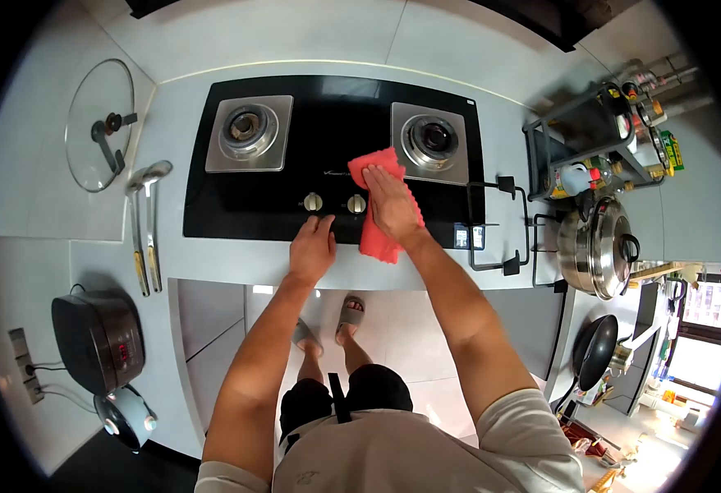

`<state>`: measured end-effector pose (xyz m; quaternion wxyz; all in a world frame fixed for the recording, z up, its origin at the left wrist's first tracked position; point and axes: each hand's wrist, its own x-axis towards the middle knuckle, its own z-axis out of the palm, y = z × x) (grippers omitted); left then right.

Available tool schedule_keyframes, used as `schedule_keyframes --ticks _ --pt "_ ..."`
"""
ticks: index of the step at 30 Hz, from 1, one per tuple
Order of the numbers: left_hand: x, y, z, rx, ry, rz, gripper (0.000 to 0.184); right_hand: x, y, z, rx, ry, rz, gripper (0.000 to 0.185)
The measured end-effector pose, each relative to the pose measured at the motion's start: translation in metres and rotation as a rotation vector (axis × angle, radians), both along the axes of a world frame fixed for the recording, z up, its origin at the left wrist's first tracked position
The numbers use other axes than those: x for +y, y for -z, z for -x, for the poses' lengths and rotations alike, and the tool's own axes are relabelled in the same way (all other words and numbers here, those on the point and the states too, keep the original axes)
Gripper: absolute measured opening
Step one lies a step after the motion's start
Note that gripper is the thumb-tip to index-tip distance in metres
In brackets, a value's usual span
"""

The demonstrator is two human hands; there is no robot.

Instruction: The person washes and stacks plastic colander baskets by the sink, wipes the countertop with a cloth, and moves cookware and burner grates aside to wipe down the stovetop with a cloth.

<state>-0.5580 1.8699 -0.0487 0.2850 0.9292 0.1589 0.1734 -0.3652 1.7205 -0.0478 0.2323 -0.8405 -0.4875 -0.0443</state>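
Observation:
A black glass gas hob (328, 115) with two burners is set in the pale counter. Flat on a red cloth (381, 242) lies my right hand (389, 200), pressing it on the glass between the right burner (430, 140) and the right knob (356, 204). The cloth hangs over the hob's front edge. My left hand (313, 245) rests at the front edge below the left knob (313, 201), fingers apart and holding nothing. The left burner (246, 130) is bare, without a pan support.
A black pan support (526, 226) overlaps the hob's right edge, beside a steel pot (594, 246) and a spice rack (541, 156). Two ladles (150, 222) lie at the left, near a glass lid (89, 99) and a dark rice cooker (98, 341).

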Motion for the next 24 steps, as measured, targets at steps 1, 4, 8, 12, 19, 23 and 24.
schedule_keyframes --ticks 1,4,8,12,19,23,24 --pt "-0.001 0.001 -0.002 0.000 -0.016 -0.007 0.036 0.007 -0.002 -0.009 -0.021 -0.071 0.025 0.060" --pt "-0.003 0.001 -0.002 0.043 -0.027 -0.017 0.038 0.010 -0.009 -0.017 -0.027 -0.196 0.061 0.056" --pt "0.000 0.001 -0.003 0.034 0.015 -0.035 0.042 -0.007 0.000 -0.003 -0.083 -0.173 0.005 0.051" --pt "0.006 0.002 0.002 0.056 0.030 -0.032 0.042 -0.035 -0.007 0.029 -0.049 -0.073 0.012 0.050" --pt "0.026 -0.005 0.005 0.045 0.178 -0.207 0.044 -0.031 -0.010 0.027 -0.049 -0.031 0.096 0.052" --pt "0.020 0.007 0.006 -0.023 0.220 -0.320 0.041 -0.017 0.001 0.017 -0.078 0.006 0.082 0.054" --pt "0.019 0.011 0.007 -0.018 0.216 -0.316 0.041 -0.020 0.003 0.022 -0.079 0.023 0.086 0.054"
